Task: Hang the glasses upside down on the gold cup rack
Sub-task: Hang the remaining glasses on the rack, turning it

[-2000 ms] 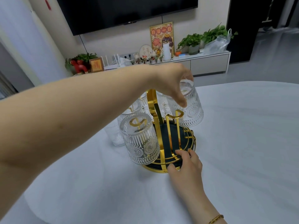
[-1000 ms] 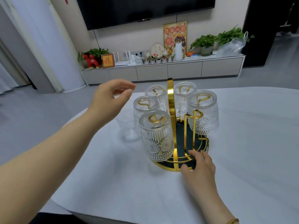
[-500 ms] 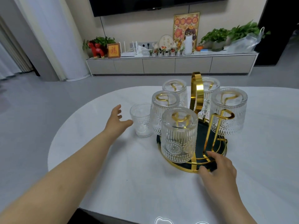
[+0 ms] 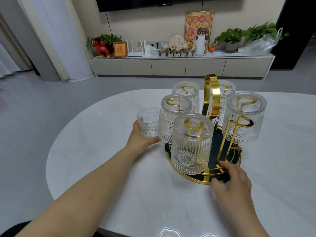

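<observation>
The left hand [image 4: 138, 136] is gripping an upright glass [image 4: 148, 123], mouth up, axis vertical. The right hand [image 4: 230, 178] is resting open-fingered on the rack [image 4: 201, 180] rim; five glasses are hanging inverted between the hands.

Gold rack [image 4: 212, 93] on white desk [image 4: 102, 159], five glasses inverted on its hooks, one hook [image 4: 239, 122] bare, left hand [image 4: 138, 137] wrapped around upright glass [image 4: 148, 124] beside rack, right hand [image 4: 232, 178] fingers [image 4: 222, 164] on rack base rim.

Both forearms and hands are bare, with no sleeves, gloves or rings visible.
</observation>
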A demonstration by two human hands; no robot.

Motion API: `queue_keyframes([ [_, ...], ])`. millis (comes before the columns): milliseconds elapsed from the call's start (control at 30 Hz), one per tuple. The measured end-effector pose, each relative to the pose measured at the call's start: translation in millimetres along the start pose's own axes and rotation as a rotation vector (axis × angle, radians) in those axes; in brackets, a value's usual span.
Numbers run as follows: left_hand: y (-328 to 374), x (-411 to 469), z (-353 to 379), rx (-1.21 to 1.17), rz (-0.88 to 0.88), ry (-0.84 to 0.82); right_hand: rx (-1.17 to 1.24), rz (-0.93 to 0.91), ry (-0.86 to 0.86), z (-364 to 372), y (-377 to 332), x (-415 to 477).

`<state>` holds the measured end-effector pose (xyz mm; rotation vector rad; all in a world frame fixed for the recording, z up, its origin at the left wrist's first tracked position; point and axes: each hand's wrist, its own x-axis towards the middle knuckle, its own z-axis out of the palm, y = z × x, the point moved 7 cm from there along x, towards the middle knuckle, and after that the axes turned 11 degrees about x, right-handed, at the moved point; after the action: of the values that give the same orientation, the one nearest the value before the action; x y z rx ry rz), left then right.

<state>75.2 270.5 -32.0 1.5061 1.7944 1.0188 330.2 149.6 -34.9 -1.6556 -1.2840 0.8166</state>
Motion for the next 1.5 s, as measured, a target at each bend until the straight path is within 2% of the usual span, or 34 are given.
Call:
queue_keyframes([
  [267,-10,-19,-15,0.062,-0.071,0.115,-0.009,-0.018,0.011,0,0,-1],
  [467,4,-51,-63,0.010,-0.034,0.225,-0.003,-0.023,0.035,0,0,-1],
  [600,52,-74,-105,-0.027,0.117,0.251,0.006,-0.042,0.056,0,-1,-2],
  [700,105,-100,-126,0.082,0.317,0.246,0.004,-0.045,0.057,0,0,-2],
  [867,173,-123,-122,0.348,0.548,0.063,0.023,-0.038,0.055,-3,0,-6],
  [1033,199,-129,-101,0.594,0.623,-0.090,0.053,-0.039,0.065,-4,2,-7],
  [1500,288,-128,-30,0.962,0.857,-0.322,0.055,-0.074,0.014,-6,3,-9],
])
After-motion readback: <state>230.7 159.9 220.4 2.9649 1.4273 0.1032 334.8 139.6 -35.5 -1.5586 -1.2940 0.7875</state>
